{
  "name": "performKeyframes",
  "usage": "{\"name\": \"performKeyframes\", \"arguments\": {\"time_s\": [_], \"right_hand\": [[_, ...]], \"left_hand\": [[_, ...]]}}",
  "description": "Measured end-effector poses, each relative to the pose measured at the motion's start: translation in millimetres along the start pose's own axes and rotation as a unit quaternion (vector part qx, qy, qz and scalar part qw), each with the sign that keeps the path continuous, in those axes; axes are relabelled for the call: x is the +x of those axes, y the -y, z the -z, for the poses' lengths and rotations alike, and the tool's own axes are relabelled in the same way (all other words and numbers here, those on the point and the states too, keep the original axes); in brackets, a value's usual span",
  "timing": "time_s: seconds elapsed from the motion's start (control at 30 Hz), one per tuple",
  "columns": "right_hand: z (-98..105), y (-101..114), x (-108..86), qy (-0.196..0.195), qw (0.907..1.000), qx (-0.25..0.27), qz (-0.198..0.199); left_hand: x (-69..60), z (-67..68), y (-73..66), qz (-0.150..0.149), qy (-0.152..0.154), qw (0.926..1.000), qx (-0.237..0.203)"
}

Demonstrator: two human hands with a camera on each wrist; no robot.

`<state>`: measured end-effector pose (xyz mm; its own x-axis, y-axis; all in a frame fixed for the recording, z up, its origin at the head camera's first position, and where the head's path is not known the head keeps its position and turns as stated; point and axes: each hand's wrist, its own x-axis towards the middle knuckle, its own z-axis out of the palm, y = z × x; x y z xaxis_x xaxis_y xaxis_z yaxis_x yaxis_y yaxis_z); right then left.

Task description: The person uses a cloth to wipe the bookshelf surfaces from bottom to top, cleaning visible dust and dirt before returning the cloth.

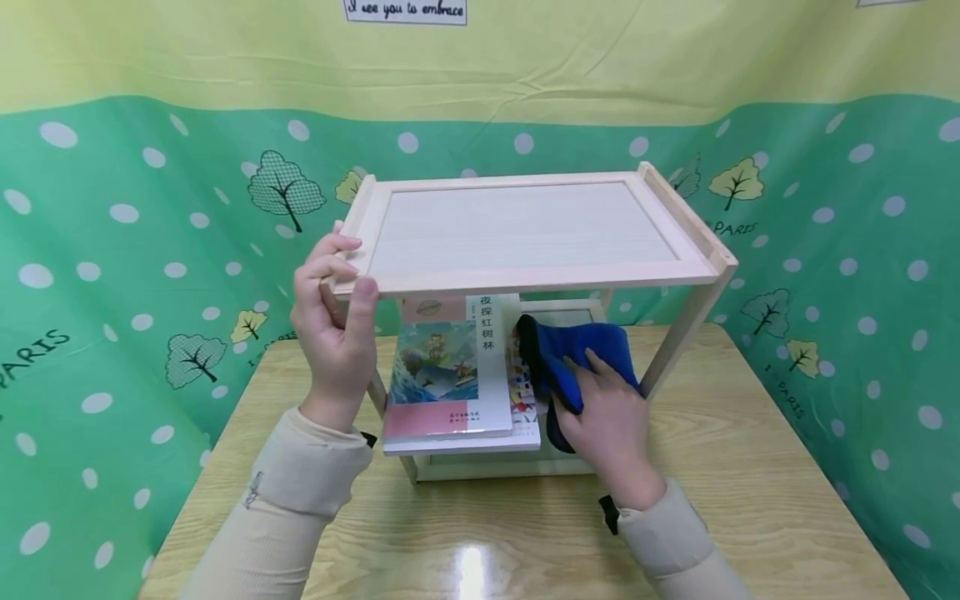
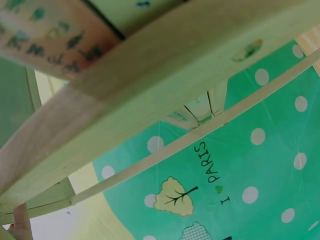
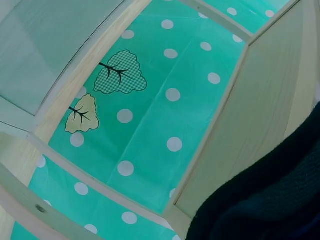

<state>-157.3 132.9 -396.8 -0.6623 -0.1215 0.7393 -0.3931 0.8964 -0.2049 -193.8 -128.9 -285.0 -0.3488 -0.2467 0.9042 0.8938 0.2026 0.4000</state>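
Observation:
A pale wooden two-tier shelf (image 1: 525, 275) stands on the table. My left hand (image 1: 333, 333) grips the left end of its upper board, thumb on the front edge and fingers over the side rail. In the left wrist view a wooden post (image 2: 150, 85) crosses close to the camera, and a fingertip (image 2: 21, 222) shows at the lower left. My right hand (image 1: 611, 417) holds a blue cloth with black edging (image 1: 592, 346) between the tiers, at the right; the thumb is partly hidden. The cloth's dark edge (image 3: 265, 195) fills the right wrist view's lower right corner.
Several stacked books (image 1: 450, 375) lie on the lower tier at the left, jutting past its front edge. The wooden table (image 1: 465, 533) extends around the shelf. A green and yellow printed curtain (image 1: 150, 250) hangs behind and at both sides.

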Motion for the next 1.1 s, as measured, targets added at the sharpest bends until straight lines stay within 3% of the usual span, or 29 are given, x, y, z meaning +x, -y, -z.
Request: {"name": "performKeyframes", "arguments": {"time_s": [0.3,0.53,1.1], "right_hand": [[-4,-3,-5.2,-0.044,0.9985,0.011,0.031],[-4,-3,-8.1,-0.049,0.9981,0.009,0.036],[-8,0,-21.5,-0.077,0.9947,0.057,0.036]], "left_hand": [[-0.1,0.1,-0.5,-0.002,0.003,1.0,-0.005],[-0.2,0.0,-0.8,-0.002,-0.002,0.9999,-0.013],[1.0,0.8,0.1,-0.003,0.0,1.0,0.0]]}}
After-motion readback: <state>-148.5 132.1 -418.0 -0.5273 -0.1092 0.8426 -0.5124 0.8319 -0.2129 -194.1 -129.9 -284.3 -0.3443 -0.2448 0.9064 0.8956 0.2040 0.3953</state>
